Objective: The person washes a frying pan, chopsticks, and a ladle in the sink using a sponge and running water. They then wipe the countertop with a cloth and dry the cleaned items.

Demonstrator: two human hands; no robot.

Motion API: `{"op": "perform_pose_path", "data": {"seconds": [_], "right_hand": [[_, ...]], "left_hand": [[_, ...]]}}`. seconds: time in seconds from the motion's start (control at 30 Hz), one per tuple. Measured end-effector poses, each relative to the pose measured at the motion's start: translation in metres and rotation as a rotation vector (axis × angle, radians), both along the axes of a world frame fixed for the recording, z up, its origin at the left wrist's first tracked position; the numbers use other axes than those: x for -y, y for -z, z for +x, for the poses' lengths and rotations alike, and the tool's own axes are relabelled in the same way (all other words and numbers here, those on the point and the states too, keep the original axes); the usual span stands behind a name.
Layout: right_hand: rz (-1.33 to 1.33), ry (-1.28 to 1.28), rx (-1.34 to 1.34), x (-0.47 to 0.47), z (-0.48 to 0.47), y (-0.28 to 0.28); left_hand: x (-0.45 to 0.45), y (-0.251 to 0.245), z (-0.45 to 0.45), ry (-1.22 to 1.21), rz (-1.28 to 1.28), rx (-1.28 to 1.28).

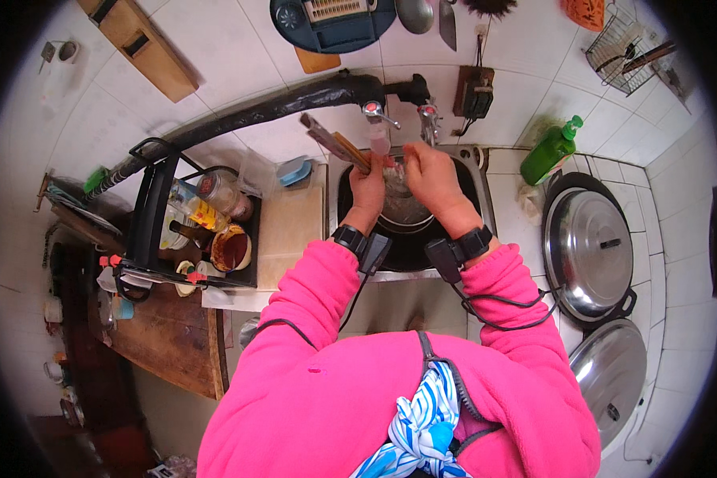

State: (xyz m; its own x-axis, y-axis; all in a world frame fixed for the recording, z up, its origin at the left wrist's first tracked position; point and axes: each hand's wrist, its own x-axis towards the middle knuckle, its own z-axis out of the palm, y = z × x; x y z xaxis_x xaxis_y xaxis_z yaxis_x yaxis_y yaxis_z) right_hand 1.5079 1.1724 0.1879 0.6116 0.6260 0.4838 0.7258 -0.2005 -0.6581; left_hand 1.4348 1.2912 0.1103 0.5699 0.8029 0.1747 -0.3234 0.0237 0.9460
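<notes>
My left hand [367,190] is closed around a bundle of long thin sticks, which look like chopsticks [337,145], slanting up to the left. Just to its right, my right hand [433,180] is curled near the ends of the bundle; whether it holds anything is hidden. Both are over a round metal pot or bowl [405,226] with water in it, standing in the dark sink basin [412,254]. Above my left hand is a faucet [373,113] with a pale nozzle; a second faucet [429,119] is above my right hand.
Left of the sink lie a pale board [290,239] and a black rack [149,209] with jars and bottles. On the right are a green pump bottle [548,152], a lidded black pan [591,251] and another metal lid [612,376]. A black-wrapped pipe [275,104] crosses the tiled wall.
</notes>
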Motion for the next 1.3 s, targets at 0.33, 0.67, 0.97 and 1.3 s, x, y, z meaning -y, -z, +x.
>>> {"op": "perform_pose_path", "data": {"seconds": [0.33, 0.67, 0.97, 1.3], "right_hand": [[-0.405, -0.189, 0.280, -0.037, -0.015, -0.070], [-0.052, -0.740, -0.671, -0.015, 0.020, -0.039], [-0.156, -0.666, -0.553, -0.001, 0.029, -0.060], [0.076, -0.772, -0.709, 0.005, 0.037, -0.080]], "left_hand": [[-0.006, -0.002, -0.015, 0.213, 0.073, -0.133], [-0.011, -0.025, -0.028, 0.589, 0.280, -0.217], [-0.014, -0.043, -0.010, 0.820, 0.315, -0.221], [-0.011, -0.066, -0.004, 0.947, 0.180, 0.063]]}}
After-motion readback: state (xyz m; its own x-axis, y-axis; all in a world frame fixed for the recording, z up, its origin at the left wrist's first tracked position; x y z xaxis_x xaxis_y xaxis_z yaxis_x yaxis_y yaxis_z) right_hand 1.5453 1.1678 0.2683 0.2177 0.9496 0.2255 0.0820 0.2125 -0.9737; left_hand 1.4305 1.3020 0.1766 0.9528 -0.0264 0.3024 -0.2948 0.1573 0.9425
